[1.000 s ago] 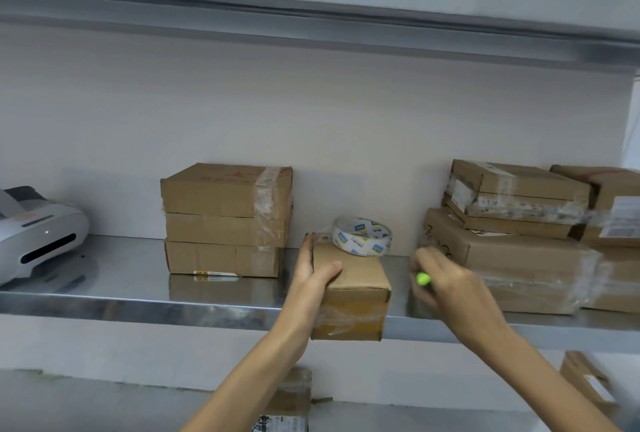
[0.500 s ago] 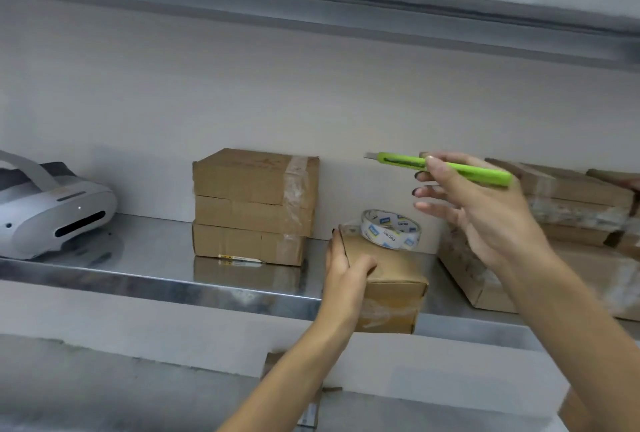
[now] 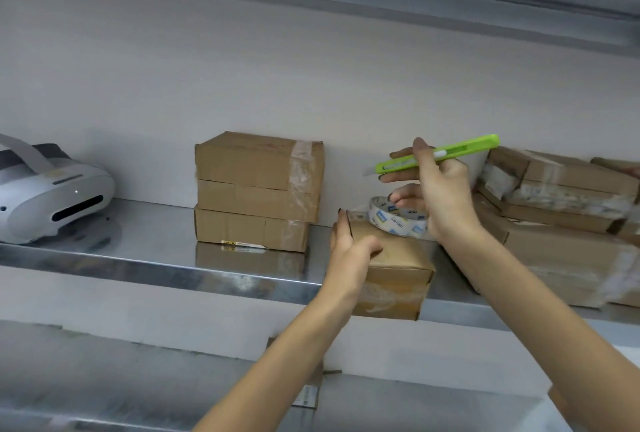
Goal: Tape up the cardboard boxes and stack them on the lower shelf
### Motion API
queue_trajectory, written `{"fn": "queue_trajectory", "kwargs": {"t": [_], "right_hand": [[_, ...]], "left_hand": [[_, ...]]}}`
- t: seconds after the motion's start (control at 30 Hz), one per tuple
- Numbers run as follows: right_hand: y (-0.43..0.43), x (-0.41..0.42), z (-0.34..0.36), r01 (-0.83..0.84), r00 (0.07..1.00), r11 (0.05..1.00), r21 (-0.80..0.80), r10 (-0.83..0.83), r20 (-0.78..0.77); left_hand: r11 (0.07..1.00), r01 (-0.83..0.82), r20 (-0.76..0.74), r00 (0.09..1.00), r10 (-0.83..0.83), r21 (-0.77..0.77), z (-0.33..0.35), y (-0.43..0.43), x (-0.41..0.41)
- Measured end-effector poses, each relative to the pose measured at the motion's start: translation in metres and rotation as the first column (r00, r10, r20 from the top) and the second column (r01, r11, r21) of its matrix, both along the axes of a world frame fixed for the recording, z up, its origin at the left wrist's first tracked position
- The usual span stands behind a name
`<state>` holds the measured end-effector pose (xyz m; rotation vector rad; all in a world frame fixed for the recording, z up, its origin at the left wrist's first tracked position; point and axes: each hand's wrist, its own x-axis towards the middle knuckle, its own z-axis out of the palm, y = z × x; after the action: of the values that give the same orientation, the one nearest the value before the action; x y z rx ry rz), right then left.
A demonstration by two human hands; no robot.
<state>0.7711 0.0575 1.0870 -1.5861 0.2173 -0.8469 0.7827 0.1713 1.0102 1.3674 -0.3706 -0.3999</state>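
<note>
A small cardboard box stands at the front edge of the steel shelf. My left hand grips its left top corner. Behind the box lies a roll of tape with blue and white print. My right hand is raised above the tape and pinches a green utility knife, held nearly level with its blade end pointing left. Its lower fingers reach down close to the tape roll.
Three taped boxes are stacked left of the small box. A pile of taped boxes fills the right end. A white headset sits at the far left. Part of a box shows on the shelf below.
My right hand lifted the green knife from the shelf surface and now brings it down and left toward the tape roll. My left hand kept its hold on the small box.
</note>
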Motion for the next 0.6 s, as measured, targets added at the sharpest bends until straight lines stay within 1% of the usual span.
{"fn": "queue_trajectory", "kwargs": {"t": [0.03,0.1,0.2,0.27,0.33,0.43,0.5,0.6], "right_hand": [[0.001,0.002,-0.003,0.02,1.0,0.997,-0.07,-0.02,0.005],[0.002,0.006,-0.008,0.034,0.999,0.986,-0.161,-0.034,0.001],[0.002,0.011,-0.014,0.061,0.998,0.979,-0.195,-0.061,0.01],[0.0,0.012,-0.017,0.141,0.99,0.955,-0.261,-0.136,0.039],[0.0,0.013,-0.021,0.236,0.972,0.899,-0.37,-0.214,0.1],[0.006,0.014,-0.025,0.261,0.964,0.832,-0.489,-0.201,0.172],[0.008,0.017,-0.026,0.256,0.966,0.791,-0.556,-0.189,0.176],[0.01,0.022,-0.028,0.264,0.963,0.71,-0.653,-0.227,0.143]], "left_hand": [[1.0,0.007,-0.005,1.0,-0.007,-0.007,0.001,0.0,0.001],[1.0,0.012,-0.003,1.0,-0.012,-0.014,0.001,0.001,0.003],[1.0,0.021,0.004,1.0,-0.021,-0.002,0.001,0.001,0.003],[1.0,0.028,-0.001,1.0,-0.028,0.012,0.001,0.001,0.002],[1.0,0.022,0.002,1.0,-0.022,0.021,0.001,0.001,0.001],[0.999,0.015,0.014,1.0,-0.015,0.044,0.002,0.001,0.0],[0.998,0.012,0.021,1.0,-0.013,0.059,0.004,0.001,0.0],[0.997,0.018,0.028,0.999,-0.02,0.079,0.007,0.003,-0.003]]}}
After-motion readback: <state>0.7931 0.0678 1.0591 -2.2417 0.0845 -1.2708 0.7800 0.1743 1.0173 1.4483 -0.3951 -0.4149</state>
